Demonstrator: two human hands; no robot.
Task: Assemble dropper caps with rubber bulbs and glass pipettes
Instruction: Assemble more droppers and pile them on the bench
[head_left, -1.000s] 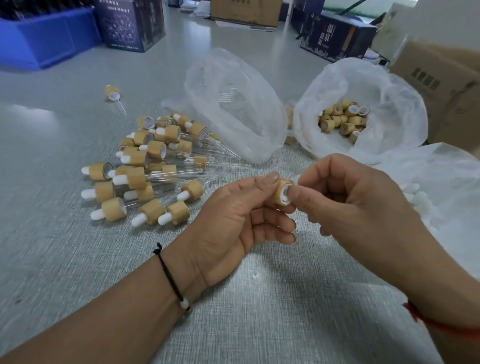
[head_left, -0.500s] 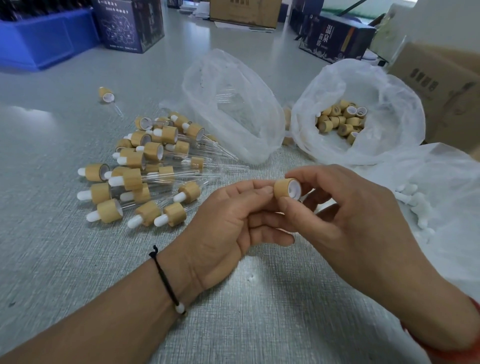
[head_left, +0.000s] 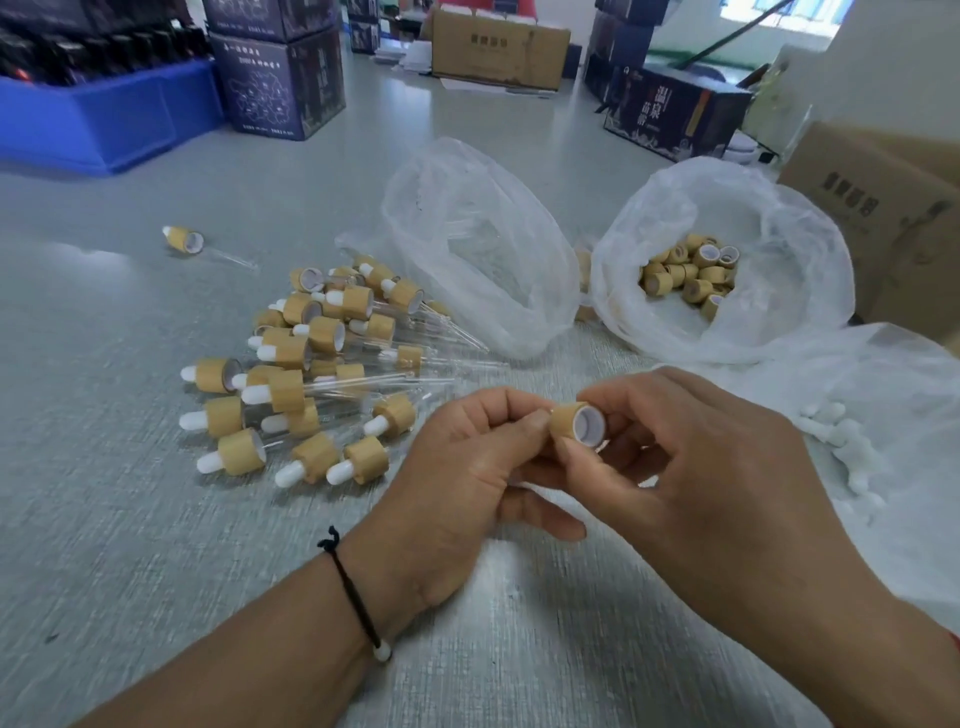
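Cap (head_left: 575, 422) now tilted, opening rightward

Tan wood-look cap (head_left: 569, 422) with white lining, white bulbs (head_left: 841, 441), blue bin (head_left: 104, 119), grey table (head_left: 130, 519)

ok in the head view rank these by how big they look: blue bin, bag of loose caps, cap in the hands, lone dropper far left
1. bag of loose caps, though it lies nearer than the bin, so true size is unsure
2. blue bin, cut off by the frame
3. lone dropper, counting its glass pipette
4. cap pinched by left hand and right hand
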